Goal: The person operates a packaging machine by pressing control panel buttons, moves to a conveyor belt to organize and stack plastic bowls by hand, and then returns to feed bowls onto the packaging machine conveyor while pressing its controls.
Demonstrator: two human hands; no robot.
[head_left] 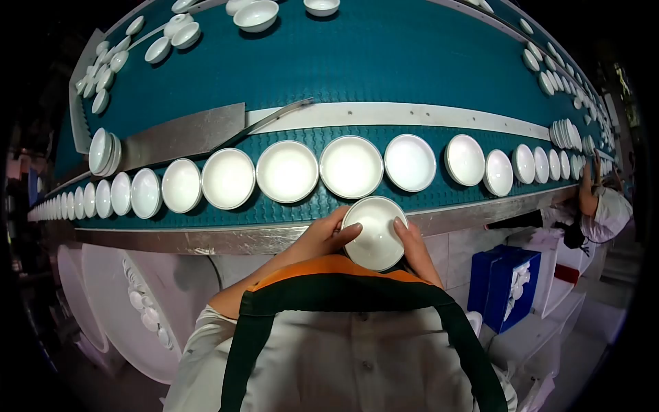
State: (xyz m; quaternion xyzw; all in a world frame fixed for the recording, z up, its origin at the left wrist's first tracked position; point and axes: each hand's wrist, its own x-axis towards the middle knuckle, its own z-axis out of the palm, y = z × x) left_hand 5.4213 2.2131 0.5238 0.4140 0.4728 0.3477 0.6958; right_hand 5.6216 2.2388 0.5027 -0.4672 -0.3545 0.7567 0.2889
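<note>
A round white bowl [377,240] is held close to my apron, its open side facing up toward me. My left hand [331,232] grips its left rim, with the thumb over the inside edge. On the opposite rim, my right hand [415,248] holds on in the same way, thumb inside. The fingers under the bowl are hidden. Just beyond my hands, a long row of similar white bowls runs along the green belt [453,199]; the nearest are one bowl [351,167] straight ahead and another bowl [410,163] to its right.
A metal edge [261,240] borders the belt. Behind the row are a white divider rail [439,115] and a slanted metal plate [185,134]. More bowls [256,15] sit on the far belt. At right are a blue crate [484,278] and another person [607,213]; white tubs [120,302] stand lower left.
</note>
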